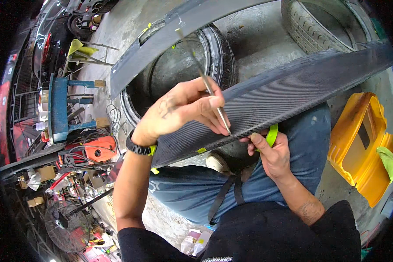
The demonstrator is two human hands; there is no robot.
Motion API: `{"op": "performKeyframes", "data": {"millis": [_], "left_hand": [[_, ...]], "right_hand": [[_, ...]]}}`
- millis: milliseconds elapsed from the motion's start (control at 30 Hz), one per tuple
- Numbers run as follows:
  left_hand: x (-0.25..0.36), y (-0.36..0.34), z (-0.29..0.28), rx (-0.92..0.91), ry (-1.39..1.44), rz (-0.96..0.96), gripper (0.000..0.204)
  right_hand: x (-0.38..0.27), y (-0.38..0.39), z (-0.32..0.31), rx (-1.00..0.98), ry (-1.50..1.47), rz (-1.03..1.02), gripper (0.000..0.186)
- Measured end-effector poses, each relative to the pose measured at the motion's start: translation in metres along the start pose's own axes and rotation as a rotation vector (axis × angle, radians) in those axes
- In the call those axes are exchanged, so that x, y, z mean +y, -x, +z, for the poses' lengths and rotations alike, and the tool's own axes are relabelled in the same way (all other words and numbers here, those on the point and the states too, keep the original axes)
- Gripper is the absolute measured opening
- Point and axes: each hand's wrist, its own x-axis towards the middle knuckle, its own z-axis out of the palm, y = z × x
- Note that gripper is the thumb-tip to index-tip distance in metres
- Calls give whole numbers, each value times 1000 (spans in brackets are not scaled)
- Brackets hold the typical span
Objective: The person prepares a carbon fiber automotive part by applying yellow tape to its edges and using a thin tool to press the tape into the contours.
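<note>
A long black carbon-fibre panel (270,91) with a woven surface lies slantwise across my lap. My left hand (179,107), over the panel, pinches a slim metal rod-like tool (212,94); its lower end meets the panel's near edge, and its blurred upper end points up and away. At that same edge my right hand (273,153) is closed on a bright yellow-green strip of tape (272,134), fingertips close to the tool's lower end. A small piece of yellow-green tape (201,150) sticks to the edge farther left. Part of the right fingers is hidden under the panel.
A second carbon-fibre panel (157,48) rests across a tyre (220,54) ahead. Another tyre (310,32) stands at the far right. To the right is an open yellow case (358,144). A blue stand (59,107), an orange-red machine (100,148) and a fan (67,227) are at left.
</note>
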Motion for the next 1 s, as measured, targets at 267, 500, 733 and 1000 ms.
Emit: {"op": "performKeyframes", "data": {"millis": [267, 500, 733, 1000], "left_hand": [[-11, 15, 19, 108, -26, 125, 19], [-4, 15, 26, 112, -152, 147, 19], [-2, 24, 30, 166, -350, 222, 16], [-17, 43, 38, 289, -334, 243, 12]], "right_hand": [[3, 3, -2, -9, 77, -4, 17], [-2, 3, 1, 4, 96, -1, 16], [-4, 3, 0, -1, 126, 34, 16], [-4, 3, 2, 16, 119, 13, 16]]}}
